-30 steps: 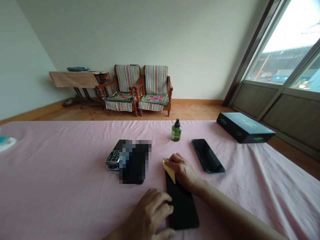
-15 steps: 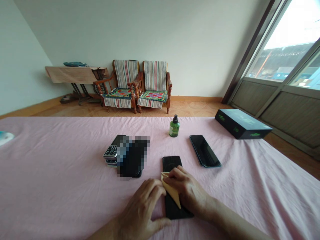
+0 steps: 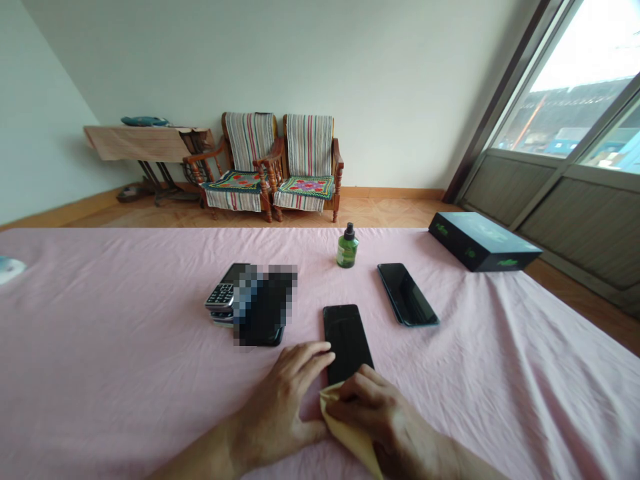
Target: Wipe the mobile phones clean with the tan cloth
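A black smartphone (image 3: pixel 347 340) lies face up on the pink cloth in front of me, its near end hidden under my right hand and a yellow wiping cloth. My right hand (image 3: pixel 387 410) pinches the yellow cloth (image 3: pixel 353 440) and presses it on the lower part of the screen. The fingertips of my left hand (image 3: pixel 283 397) rest against the phone's left edge, thumb toward its near end, holding it in place. To the right lies another dark smartphone (image 3: pixel 407 295).
A pink bedsheet (image 3: pixel 125 347) covers the surface. At left sit a stacked keypad phone (image 3: pixel 223 293) and a partly blurred dark phone (image 3: pixel 270 320). A green bottle (image 3: pixel 347 250) stands behind, a black box (image 3: pixel 480 243) at far right. Two wooden chairs (image 3: pixel 305 160) line the wall.
My right hand has drawn the yellow cloth down the phone toward me, uncovering the upper screen. My left hand stays at the left edge, its fingers slightly higher. The view has tilted down a little.
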A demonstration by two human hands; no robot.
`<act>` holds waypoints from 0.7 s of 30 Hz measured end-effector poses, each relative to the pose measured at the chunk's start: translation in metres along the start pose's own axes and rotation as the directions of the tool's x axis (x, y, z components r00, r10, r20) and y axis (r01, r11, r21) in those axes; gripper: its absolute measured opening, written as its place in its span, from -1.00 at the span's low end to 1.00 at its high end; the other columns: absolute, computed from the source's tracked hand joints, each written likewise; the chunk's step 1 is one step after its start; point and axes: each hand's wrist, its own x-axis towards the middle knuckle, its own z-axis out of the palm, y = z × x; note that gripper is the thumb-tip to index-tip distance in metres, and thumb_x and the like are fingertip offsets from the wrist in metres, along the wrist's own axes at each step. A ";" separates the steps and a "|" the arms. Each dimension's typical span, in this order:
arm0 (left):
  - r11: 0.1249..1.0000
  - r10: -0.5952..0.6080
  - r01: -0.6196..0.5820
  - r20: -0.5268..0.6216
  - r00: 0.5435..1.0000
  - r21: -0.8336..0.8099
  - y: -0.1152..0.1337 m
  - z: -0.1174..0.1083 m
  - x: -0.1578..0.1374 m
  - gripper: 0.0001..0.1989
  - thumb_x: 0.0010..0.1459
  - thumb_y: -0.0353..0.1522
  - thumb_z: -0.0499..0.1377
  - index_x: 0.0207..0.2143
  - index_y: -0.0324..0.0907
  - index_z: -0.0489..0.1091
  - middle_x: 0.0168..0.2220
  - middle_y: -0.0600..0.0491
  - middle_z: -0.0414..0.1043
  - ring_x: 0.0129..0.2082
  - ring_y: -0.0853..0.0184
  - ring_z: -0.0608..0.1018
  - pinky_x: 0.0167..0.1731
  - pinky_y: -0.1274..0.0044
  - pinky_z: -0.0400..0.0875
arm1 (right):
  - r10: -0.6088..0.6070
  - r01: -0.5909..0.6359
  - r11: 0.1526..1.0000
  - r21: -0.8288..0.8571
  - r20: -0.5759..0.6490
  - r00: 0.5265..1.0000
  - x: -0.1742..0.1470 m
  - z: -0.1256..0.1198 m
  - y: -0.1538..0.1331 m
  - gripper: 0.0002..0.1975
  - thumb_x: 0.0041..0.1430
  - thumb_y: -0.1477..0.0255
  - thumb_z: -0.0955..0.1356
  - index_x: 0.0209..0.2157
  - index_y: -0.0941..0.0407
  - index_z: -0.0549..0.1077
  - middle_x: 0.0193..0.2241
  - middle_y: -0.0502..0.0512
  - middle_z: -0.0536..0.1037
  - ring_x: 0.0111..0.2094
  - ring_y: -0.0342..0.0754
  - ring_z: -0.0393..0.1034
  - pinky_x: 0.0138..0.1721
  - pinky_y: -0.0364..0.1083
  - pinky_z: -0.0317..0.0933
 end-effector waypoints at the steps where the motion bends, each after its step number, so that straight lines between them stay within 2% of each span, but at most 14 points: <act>1: 1.000 -0.005 0.005 0.006 1.000 0.006 0.000 -0.001 0.000 -0.27 -0.11 -0.44 0.34 0.15 -0.12 0.22 0.20 -0.07 0.20 0.18 0.10 0.28 0.17 0.24 0.19 | 0.005 -0.005 1.000 0.011 0.011 1.000 -0.003 -0.002 0.000 -0.76 0.22 0.55 0.30 -0.09 0.11 0.49 -0.24 0.17 0.52 -0.23 0.01 0.33 -0.26 -0.02 0.30; 7: 1.000 -0.002 0.002 -0.016 1.000 0.022 0.001 -0.002 0.000 -0.25 -0.12 -0.29 0.41 0.14 -0.13 0.27 0.20 -0.12 0.22 0.17 0.06 0.30 0.13 0.18 0.23 | 0.000 0.000 0.997 0.073 0.010 1.000 -0.030 -0.014 0.005 -0.69 0.27 0.54 0.24 0.01 0.11 0.43 -0.21 0.20 0.51 -0.20 0.03 0.34 -0.25 -0.01 0.32; 11: 1.000 0.015 -0.015 -0.018 1.000 0.027 0.002 -0.003 0.000 -0.27 -0.10 -0.27 0.40 0.14 -0.13 0.27 0.19 -0.13 0.22 0.17 0.06 0.30 0.13 0.18 0.25 | 0.013 -0.013 0.999 0.033 -0.001 1.000 -0.041 -0.019 0.006 -0.66 0.29 0.53 0.21 0.06 0.09 0.39 -0.19 0.21 0.50 -0.22 0.04 0.34 -0.27 0.01 0.33; 18: 0.999 0.026 -0.025 -0.012 1.000 0.029 0.003 -0.003 -0.001 -0.27 -0.12 -0.38 0.36 0.15 -0.16 0.26 0.21 -0.13 0.20 0.19 0.05 0.28 0.15 0.21 0.24 | -0.109 0.114 0.988 -0.108 0.049 0.993 -0.017 -0.007 -0.004 -0.71 0.31 0.51 0.18 -0.04 0.17 0.44 -0.29 0.22 0.54 -0.32 0.03 0.33 -0.35 -0.01 0.32; 21: 0.999 0.039 -0.039 -0.024 0.999 0.029 0.001 -0.002 -0.002 -0.26 -0.12 -0.36 0.36 0.16 -0.16 0.26 0.21 -0.13 0.20 0.18 0.05 0.29 0.14 0.21 0.25 | -0.144 0.150 0.978 -0.146 0.045 0.988 -0.013 -0.006 -0.005 -0.72 0.30 0.51 0.20 -0.03 0.17 0.44 -0.31 0.20 0.55 -0.35 0.02 0.33 -0.38 -0.03 0.33</act>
